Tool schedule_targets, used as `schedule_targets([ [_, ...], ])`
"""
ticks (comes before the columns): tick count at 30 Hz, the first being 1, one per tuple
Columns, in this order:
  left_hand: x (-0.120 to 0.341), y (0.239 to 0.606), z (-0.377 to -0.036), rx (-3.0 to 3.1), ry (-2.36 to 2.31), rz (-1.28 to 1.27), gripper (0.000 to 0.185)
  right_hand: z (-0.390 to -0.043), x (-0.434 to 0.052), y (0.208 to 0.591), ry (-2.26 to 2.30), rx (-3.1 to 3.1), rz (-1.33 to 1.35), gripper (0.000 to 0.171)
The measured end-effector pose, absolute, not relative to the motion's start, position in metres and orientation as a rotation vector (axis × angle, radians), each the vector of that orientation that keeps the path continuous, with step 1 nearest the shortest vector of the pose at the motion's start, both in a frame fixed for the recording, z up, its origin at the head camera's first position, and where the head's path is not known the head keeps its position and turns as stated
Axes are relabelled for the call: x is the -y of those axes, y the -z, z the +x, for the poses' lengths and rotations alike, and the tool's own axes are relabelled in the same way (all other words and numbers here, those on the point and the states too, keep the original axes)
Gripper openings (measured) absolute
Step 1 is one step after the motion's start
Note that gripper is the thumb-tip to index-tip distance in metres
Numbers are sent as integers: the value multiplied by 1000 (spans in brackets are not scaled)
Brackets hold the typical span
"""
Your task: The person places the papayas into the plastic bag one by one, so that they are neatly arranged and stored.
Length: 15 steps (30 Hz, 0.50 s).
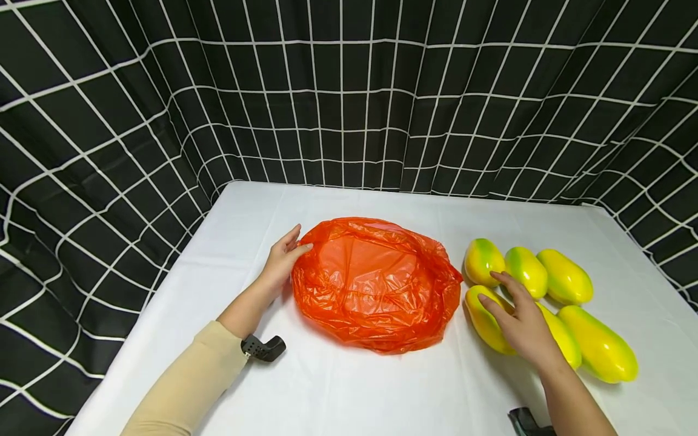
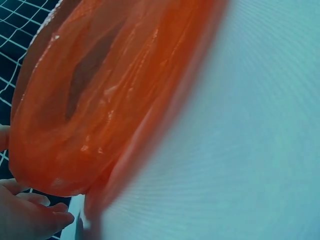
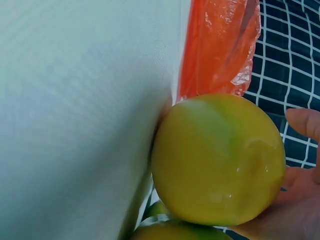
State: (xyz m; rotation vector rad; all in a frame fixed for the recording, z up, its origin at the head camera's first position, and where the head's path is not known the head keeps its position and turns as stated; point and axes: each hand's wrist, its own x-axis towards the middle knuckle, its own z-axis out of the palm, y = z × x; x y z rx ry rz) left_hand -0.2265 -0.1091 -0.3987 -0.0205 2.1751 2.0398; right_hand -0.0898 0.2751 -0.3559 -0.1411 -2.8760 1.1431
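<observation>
Mangoes (image 1: 600,348), 6 total, lie in 2 rough rows of 3 at the tbl's R side, yellow w/ green patches. Skin's v. glossy, so prob. slippery & apt to roll; look firm, wt. hard to judge by eye. Best hold: round the fat middle, thumb opp. fingers. R hand (image 1: 520,318) is over the front-left mango (image 1: 485,332), thumb & fingers spread, not clenched; can't tell how firmly, if at all, they press on it.

Just L of the fruit, mid-tbl, is the red plastic bag (image 1: 376,284), mouth gaping up, rim crumpled. Thin film: prob. v. light, limp, easy to tear or slide; take it by the rim, gently. L hand (image 1: 282,257) is at the bag's L side, thumb lying on the rim, fingers loose, no clear pinch.

Beige sleeve (image 1: 191,378) on L arm; black wrist device (image 1: 264,349) there, another partly in view by R forearm.

Surface: white tablecloth (image 1: 349,393), a few faint creases. Rm: black curtain w/ white grid (image 1: 327,109) hung at back & both sides, folds here & there.
</observation>
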Motion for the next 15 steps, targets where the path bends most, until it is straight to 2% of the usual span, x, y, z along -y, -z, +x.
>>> schedule_targets([
  [9,107,398,-224,-2119,-1967,-105,70,-88,-277,358,-1095,2964,-143,69],
  [15,106,399,-222,-2147,-1883,-94,60,-86,-278,359,-1065,3016,-159,72],
])
